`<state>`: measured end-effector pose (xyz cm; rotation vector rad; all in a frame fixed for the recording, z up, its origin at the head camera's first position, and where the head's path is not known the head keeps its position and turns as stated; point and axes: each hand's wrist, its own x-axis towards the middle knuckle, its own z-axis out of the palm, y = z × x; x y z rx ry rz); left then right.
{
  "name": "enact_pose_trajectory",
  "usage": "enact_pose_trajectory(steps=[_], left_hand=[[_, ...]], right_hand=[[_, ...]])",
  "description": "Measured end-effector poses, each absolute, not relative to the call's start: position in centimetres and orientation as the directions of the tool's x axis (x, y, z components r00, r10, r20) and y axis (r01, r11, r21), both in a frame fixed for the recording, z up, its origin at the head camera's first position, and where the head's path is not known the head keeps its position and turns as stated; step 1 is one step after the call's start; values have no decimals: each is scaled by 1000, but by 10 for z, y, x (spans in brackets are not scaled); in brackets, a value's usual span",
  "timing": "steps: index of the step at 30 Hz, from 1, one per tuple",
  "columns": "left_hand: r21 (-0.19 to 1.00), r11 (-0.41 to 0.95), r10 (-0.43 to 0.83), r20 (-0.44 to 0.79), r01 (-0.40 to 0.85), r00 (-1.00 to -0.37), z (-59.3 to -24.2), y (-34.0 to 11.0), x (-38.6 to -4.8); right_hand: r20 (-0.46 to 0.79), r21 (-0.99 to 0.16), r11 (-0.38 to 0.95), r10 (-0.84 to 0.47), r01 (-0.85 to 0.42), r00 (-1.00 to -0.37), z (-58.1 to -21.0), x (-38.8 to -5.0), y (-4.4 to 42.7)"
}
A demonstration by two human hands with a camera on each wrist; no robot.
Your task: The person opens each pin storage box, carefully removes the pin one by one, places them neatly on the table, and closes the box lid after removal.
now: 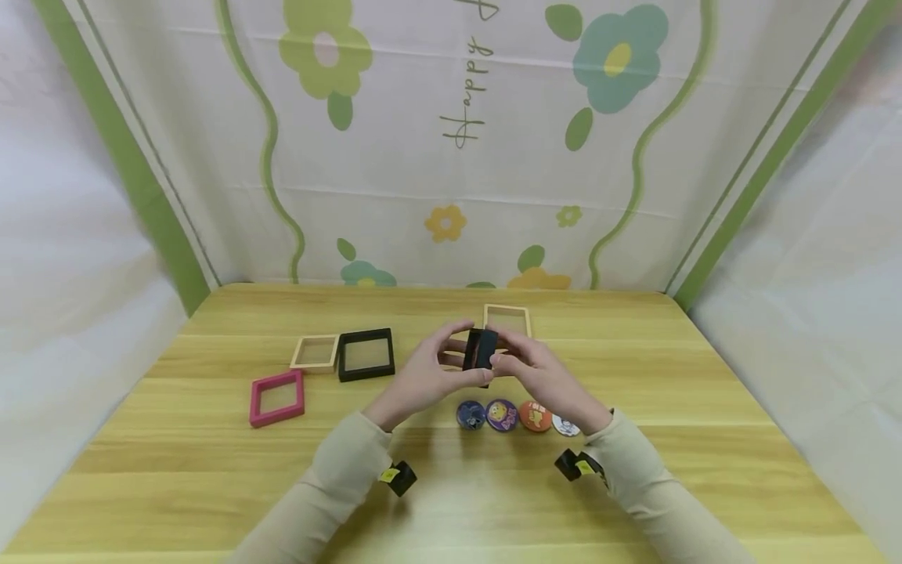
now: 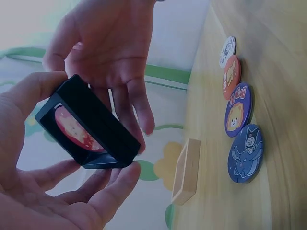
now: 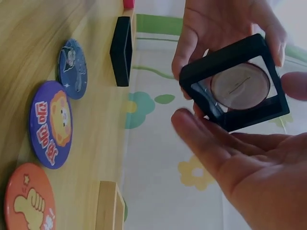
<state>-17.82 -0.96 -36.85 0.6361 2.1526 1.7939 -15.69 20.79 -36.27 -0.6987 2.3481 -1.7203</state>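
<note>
Both hands hold up a small black display frame point(image 1: 481, 349) above the middle of the table. Inside it sits a round badge, its red printed face point(image 2: 76, 129) towards the left wrist camera and its plain back with a pin point(image 3: 240, 86) towards the right. My left hand point(image 1: 430, 374) grips the frame's edges between thumb and fingers. On the other side my right hand point(image 1: 539, 376) has its thumb on the edge and its fingers around the far side. Below lie dark blue point(image 1: 470, 415), purple point(image 1: 502, 415), orange point(image 1: 535, 417) and white point(image 1: 566, 425) badges in a row.
On the left of the table lie a pink frame point(image 1: 255, 403), a small light wooden-coloured frame point(image 1: 313, 368) and a black frame point(image 1: 366, 374). Another light frame point(image 1: 507, 308) lies behind the hands. A printed cloth point(image 1: 395, 157) hangs behind the table.
</note>
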Motion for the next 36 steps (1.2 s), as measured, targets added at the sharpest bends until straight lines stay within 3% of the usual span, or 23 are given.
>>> enact_pose_trajectory(steps=[14, 22, 36], left_hand=[[927, 244, 532, 118, 285, -839, -355, -16, -169], [935, 253, 517, 86, 248, -852, -353, -16, -165], [946, 237, 510, 73, 222, -857, -354, -15, -165]], right_hand=[[166, -940, 188, -477, -284, -863, -365, -158, 204], [151, -970, 91, -495, -223, -856, -366, -155, 202], [181, -971, 60, -455, -233, -872, -369, -153, 198]])
